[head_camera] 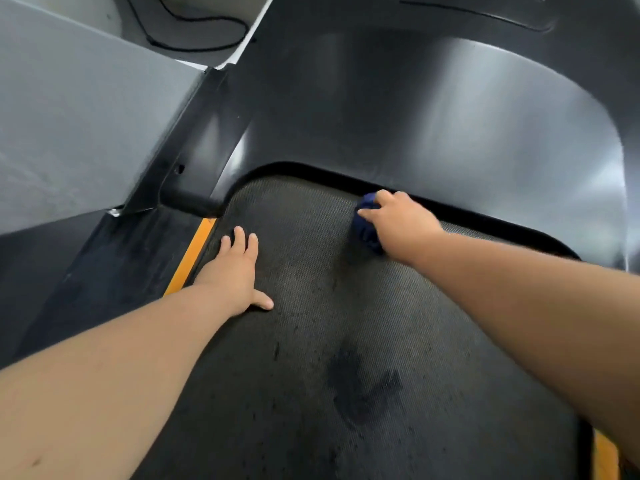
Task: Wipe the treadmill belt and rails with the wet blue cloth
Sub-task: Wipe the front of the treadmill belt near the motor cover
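Blue cloth [366, 226] bunched under right hand [401, 220] on treadmill belt [311, 341]

L hand [239, 271] flat, fingers straight; R hand [398, 220] fingers curled on blue cloth [366, 233]; both arms stretched fwd

We're looking down at a workout space, gym or home, can't tell which. A textured treadmill belt [311, 341] is stretching under the left hand [235, 271] and its fingers [239, 237]. A side rail [114, 271] with an orange stripe is lying just left of them. A glossy black motor cover [415, 116] is rising ahead, with a cable [207, 20] trailing over pale floor [201, 32] beyond.
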`<state>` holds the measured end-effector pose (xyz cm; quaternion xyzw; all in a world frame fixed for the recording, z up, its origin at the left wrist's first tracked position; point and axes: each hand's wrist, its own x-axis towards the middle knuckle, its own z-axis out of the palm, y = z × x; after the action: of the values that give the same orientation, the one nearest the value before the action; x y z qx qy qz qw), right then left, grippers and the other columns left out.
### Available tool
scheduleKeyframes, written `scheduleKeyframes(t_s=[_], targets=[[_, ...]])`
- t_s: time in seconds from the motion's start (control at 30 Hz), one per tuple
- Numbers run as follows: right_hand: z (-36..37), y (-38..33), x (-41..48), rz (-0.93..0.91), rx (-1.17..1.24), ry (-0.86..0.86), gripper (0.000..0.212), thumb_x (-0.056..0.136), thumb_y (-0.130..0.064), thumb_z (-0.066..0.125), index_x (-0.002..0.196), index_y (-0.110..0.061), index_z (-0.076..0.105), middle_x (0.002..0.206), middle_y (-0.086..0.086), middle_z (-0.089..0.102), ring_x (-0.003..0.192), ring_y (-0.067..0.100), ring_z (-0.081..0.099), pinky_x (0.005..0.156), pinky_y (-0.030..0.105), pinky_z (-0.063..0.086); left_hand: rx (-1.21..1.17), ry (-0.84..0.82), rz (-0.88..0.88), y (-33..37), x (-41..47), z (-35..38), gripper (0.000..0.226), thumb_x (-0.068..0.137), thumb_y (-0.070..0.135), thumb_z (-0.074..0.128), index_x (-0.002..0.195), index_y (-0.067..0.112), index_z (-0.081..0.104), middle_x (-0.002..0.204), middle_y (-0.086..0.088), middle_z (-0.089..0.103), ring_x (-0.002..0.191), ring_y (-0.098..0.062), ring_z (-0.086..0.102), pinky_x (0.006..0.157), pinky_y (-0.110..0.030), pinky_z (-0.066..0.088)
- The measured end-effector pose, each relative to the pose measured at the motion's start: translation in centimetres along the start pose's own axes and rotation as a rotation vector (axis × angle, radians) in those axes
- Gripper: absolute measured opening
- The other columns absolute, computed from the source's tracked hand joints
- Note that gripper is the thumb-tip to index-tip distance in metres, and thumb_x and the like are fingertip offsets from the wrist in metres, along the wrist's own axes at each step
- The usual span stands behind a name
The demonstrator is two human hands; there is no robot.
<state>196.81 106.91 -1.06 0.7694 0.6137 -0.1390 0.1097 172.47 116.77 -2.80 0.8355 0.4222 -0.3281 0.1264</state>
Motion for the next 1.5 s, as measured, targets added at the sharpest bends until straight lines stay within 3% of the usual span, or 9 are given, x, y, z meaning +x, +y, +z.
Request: scheduleKeyframes(t_s=[0.1, 0.2, 0.37, 0.47, 0.63, 0.83, 1.03, 1.27, 1.5], targets=[[-0.9, 3.2, -0.4, -0.009, -0.044, -0.128, 0.063, 0.086, -0.035, 0.058, 0.144, -0.027, 0.036, 0.130, 0.009, 0.037, 0.118, 0.033, 0.041, 0.097, 0.040, 0.044, -0.045, -0.009, -0.003, -0.5, -0.5, 0.1, 0.125, 0.071, 0.058, 0.072, 0.149, 0.017, -0.017, 0.156, -0.008, -0.023, 0.146, -0.027, -0.010, 0.112, -0.045, 0.025], [-0.4, 0.3, -1.3, -0.045, 0.087, -0.085, 0.062, 0.082, -0.056, 0.052, 0.136, -0.024, 0.048, 0.129, 0.011, 0.039, 0.116, 0.033, 0.044, 0.098, 0.037, 0.042, -0.065, -0.071, 0.021, -0.3, -1.1, -0.2, 0.115, 0.077, 0.057, 0.067, 0.147, 0.031, -0.021, 0.154, -0.006, -0.028, 0.145, -0.028, -0.011, 0.112, -0.049, 0.027], [3.5, -5.6, -4.6, -0.247, 0.343, -0.019, 0.041, 0.089, -0.043, 0.053, 0.124, -0.023, 0.058, 0.130, 0.003, 0.038, 0.111, 0.026, 0.038, 0.094, 0.038, 0.042, -0.097, -0.183, 0.058, 0.7, -3.3, -1.0, 0.107, 0.083, 0.049, 0.065, 0.146, 0.036, -0.020, 0.156, -0.005, -0.022, 0.145, -0.030, 0.011, 0.109, -0.042, 0.034], [3.2, -3.1, -1.8, -0.176, 0.304, 0.085, 0.040, 0.090, -0.034, 0.055, 0.129, -0.025, 0.055, 0.131, 0.005, 0.043, 0.112, 0.029, 0.040, 0.095, 0.041, 0.042, -0.157, -0.223, 0.008, 0.3, -4.5, -1.3, 0.104, 0.086, 0.040, 0.066, 0.144, 0.043, -0.020, 0.157, -0.006, -0.021, 0.140, -0.032, 0.028, 0.095, -0.033, 0.043], [1.6, -1.9, 1.6, 0.132, 0.381, 0.213, 0.055, 0.082, -0.020, 0.062, 0.133, -0.020, 0.042, 0.120, 0.008, 0.054, 0.108, 0.032, 0.050, 0.083, 0.036, 0.043, -0.178, -0.091, -0.013, -0.1, -3.2, -0.9, 0.111, 0.082, 0.043, 0.069, 0.146, 0.034, -0.021, 0.156, -0.004, -0.024, 0.146, -0.025, -0.005, 0.113, -0.043, 0.026], [4.4, -7.0, -1.0, -0.389, 0.345, 0.115, 0.049, 0.082, -0.025, 0.061, 0.129, -0.017, 0.051, 0.125, 0.003, 0.052, 0.106, 0.028, 0.047, 0.092, 0.043, 0.043, -0.181, 0.016, 0.005, -0.2, -0.8, 0.6, 0.118, 0.075, 0.053, 0.072, 0.150, 0.024, -0.015, 0.155, -0.002, -0.026, 0.146, -0.020, -0.010, 0.116, -0.043, 0.022], [2.6, 1.1, 2.0, 0.065, 0.220, 0.315, 0.043, 0.082, -0.017, 0.058, 0.125, -0.015, 0.056, 0.125, 0.005, 0.054, 0.103, 0.035, 0.047, 0.086, 0.043, 0.044, -0.139, -0.011, 0.008, -0.1, -0.2, 0.7, 0.118, 0.078, 0.050, 0.071, 0.148, 0.024, -0.020, 0.154, -0.004, -0.030, 0.146, -0.021, -0.012, 0.112, -0.040, 0.029], [4.4, -6.0, -0.8, -0.270, 0.386, 0.160, 0.049, 0.085, -0.015, 0.055, 0.134, -0.022, 0.050, 0.138, -0.003, 0.045, 0.111, 0.027, 0.046, 0.094, 0.044, 0.044, -0.144, -0.003, 0.018, -0.2, -0.3, 0.6, 0.117, 0.079, 0.049, 0.070, 0.148, 0.025, -0.021, 0.153, -0.004, -0.032, 0.145, -0.021, -0.014, 0.111, -0.037, 0.028], [2.7, -4.9, 3.6, -0.001, 0.379, 0.299, 0.044, 0.086, -0.008, 0.053, 0.129, -0.020, 0.054, 0.127, -0.004, 0.052, 0.103, 0.025, 0.047, 0.085, 0.040, 0.047, -0.132, -0.016, 0.010, -0.1, -0.3, 0.6, 0.116, 0.079, 0.048, 0.070, 0.147, 0.025, -0.021, 0.152, -0.003, -0.033, 0.145, -0.022, -0.016, 0.110, -0.041, 0.034]])
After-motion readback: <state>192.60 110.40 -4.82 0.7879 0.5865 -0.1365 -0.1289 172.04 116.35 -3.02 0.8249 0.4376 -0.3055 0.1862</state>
